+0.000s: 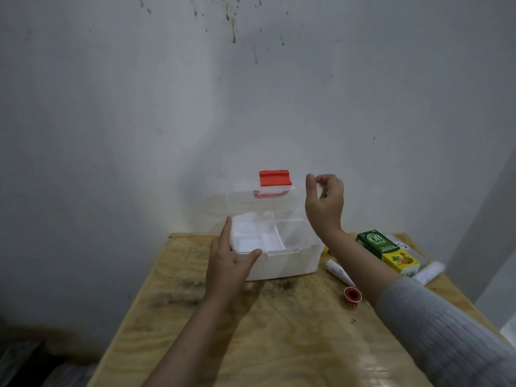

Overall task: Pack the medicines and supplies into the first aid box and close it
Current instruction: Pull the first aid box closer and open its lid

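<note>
A white first aid box (287,265) stands on the wooden table (279,339), its divided inner tray (265,236) showing. Its clear lid (265,201) with a red latch (275,177) is raised upright. My right hand (325,203) pinches the lid's right top corner. My left hand (230,263) presses on the box's front left corner, thumb on the rim. To the right lie a green medicine carton (375,243), a yellow carton (400,261), a white tube (339,272), a white roll (428,272) and a red-capped tape roll (353,296).
A stained white wall (251,93) rises right behind the table. The table's left edge drops off to a dark floor (42,358). Bare wood spreads in front of the box.
</note>
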Demonstrator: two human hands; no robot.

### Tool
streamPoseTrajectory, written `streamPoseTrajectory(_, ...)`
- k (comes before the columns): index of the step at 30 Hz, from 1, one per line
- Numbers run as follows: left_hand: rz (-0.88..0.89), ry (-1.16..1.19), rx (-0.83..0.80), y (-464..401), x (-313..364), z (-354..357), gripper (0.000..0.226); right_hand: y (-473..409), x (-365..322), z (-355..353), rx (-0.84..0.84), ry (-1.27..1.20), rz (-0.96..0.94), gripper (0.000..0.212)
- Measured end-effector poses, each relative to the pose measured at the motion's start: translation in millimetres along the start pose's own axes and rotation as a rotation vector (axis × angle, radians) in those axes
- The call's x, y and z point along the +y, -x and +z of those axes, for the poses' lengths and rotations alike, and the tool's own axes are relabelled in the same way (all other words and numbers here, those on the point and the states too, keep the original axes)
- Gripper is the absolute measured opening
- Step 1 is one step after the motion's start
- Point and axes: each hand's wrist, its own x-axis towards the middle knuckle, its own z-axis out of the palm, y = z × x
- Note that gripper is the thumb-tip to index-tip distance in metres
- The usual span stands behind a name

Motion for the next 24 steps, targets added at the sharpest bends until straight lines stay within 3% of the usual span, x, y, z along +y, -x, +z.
streamPoseTrajectory(4, -0.012, -0.025, -0.002, -7, 2, 3, 0.08, 3, 15, 3, -0.13, 0.101, -0.103, 0.038)
streamPoseTrajectory(9, -0.078, 0.011, -0.01, -13, 4, 0, 0.081, -8, 23, 5, -0.296, 0.269, -0.211, 0.048)
streamPoseTrajectory(18, -0.104, 0.084, -0.114, -24, -6, -18, 0.081, -39, 25, 6, -0.631, 0.564, -0.083, 0.096)
streamPoseTrajectory(24, -0.108, 0.071, -0.126, -21, -7, -20, 0.078, -46, 16, -15, -0.701, 0.456, 0.036, 0.097)
